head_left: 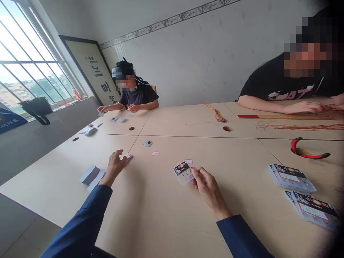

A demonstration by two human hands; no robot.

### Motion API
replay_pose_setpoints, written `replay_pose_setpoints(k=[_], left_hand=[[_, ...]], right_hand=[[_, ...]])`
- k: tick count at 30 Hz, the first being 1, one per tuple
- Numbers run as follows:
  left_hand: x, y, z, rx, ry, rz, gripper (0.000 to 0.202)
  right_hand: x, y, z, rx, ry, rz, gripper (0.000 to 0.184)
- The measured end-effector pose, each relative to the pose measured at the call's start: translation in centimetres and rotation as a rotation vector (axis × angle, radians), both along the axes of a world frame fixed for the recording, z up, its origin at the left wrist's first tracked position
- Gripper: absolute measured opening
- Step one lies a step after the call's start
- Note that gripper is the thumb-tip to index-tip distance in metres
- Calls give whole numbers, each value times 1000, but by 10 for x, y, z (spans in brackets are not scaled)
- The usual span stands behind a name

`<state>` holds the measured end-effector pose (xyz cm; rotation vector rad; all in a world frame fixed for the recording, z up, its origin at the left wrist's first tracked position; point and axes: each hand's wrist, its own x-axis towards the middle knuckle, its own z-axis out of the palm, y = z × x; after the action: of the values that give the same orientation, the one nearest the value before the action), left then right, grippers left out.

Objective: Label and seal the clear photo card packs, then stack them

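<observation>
My right hand (pixel 206 186) pinches the edge of a small clear plastic packet (pixel 184 172) with a black printed top and small items inside, just above the table. Behind that packet lies a label with a red border (pixel 189 161). To the left, my left hand (pixel 115 166) has its fingers apart and curved over a small stack of red-bordered labels (pixel 129 157). The fingertips are beside the stack; whether they grip a label is too small to tell. A single label (pixel 155 153) lies flat between my hands. Near my left wrist are stacks of pale cards (pixel 90 174).
Stacked packets (pixel 292 177) and more packets (pixel 313 208) lie at the right. Red-handled pliers (pixel 309 154) stick out of a table hole. Two people sit across the table (pixel 172 215), one handling orange strands (pixel 314 126). A round cap (pixel 147 143) sits ahead.
</observation>
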<state>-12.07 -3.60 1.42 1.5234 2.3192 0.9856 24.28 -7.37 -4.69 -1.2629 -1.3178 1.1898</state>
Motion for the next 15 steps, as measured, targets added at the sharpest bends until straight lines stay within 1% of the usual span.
replay_pose_setpoints(k=[3, 7, 10, 15], left_hand=[[-14, 6, -4, -128, 125, -9, 43], [-21, 13, -12, -238, 247, -36, 32], [-24, 16, -16, -263, 314, -63, 27], [-28, 19, -18, -275, 376, -95, 27]], right_hand=[[0, -1, 3, 13, -7, -2, 53], [-1, -2, 8, 11, -11, -13, 54], [-1, -1, 8, 2, -7, -11, 55], [-1, 0, 5, 15, 11, -5, 53]])
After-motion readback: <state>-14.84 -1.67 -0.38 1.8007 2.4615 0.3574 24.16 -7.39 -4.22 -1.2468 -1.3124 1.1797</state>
